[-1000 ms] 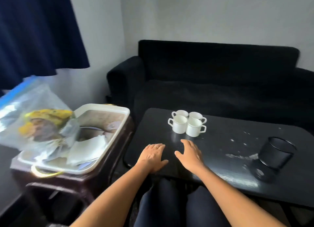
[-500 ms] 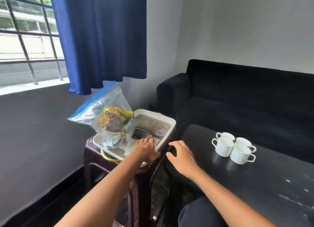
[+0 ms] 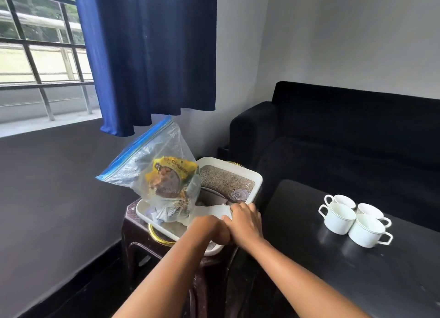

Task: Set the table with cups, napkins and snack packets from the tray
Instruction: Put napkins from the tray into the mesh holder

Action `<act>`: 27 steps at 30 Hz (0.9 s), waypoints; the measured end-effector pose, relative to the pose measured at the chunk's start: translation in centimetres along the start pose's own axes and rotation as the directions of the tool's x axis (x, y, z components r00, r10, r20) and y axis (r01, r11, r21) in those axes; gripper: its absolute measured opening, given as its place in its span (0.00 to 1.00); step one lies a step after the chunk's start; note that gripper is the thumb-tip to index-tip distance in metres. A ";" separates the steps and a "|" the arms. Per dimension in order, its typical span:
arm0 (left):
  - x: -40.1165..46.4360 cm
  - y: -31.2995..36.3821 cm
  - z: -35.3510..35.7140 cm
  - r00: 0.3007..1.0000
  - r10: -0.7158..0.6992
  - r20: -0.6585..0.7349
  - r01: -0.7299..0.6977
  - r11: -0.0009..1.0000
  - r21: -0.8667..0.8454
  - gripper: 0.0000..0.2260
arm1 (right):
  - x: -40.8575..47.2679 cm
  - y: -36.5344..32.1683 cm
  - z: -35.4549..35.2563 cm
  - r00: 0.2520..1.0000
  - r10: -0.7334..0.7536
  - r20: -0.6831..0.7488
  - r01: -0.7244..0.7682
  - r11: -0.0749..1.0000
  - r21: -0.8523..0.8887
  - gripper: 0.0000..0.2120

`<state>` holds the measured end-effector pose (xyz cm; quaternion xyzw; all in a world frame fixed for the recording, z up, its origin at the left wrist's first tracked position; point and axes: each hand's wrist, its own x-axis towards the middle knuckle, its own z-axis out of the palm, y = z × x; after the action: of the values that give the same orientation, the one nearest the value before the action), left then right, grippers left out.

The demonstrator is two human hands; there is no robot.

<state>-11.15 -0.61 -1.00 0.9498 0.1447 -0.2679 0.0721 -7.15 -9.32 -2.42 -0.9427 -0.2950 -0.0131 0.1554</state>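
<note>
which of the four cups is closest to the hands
The front-left cup, its handle pointing left toward the tray; the other three sit behind or right of it.

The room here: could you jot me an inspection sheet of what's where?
Surface: black table, glossy, a few pale specks.
Job's things: four white cups clustered on the table; white tray on a dark stool holds a clear bag of snack packets and white napkins.
Clutter: nothing seen.
Grippers: left hand and right hand both in the tray at the napkins.
Cables: nothing seen.
Surroundings: black sofa, blue curtain, barred window.
</note>
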 end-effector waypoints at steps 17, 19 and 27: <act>-1.2 -0.4 -0.5 0.987 0.153 -0.058 -0.159 0.980 -0.119 0.22 | 1.2 -2.0 1.0 0.973 0.233 0.008 -0.232 0.966 0.112 0.14; -1.4 -0.1 -0.8 0.982 0.141 -0.129 -0.158 0.978 -0.133 0.23 | 1.1 -1.7 0.7 0.967 0.253 -0.001 -0.247 0.946 0.208 0.11; -2.4 1.8 -1.5 0.927 0.094 -0.363 -0.215 0.926 -0.310 0.32 | 0.3 0.9 -2.3 0.886 0.463 0.027 -0.288 0.503 0.815 0.06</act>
<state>-11.81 -2.62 1.63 0.9628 0.1232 -0.0630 0.2322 -6.27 -10.61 -0.43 -0.8054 -0.0393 0.0627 0.5880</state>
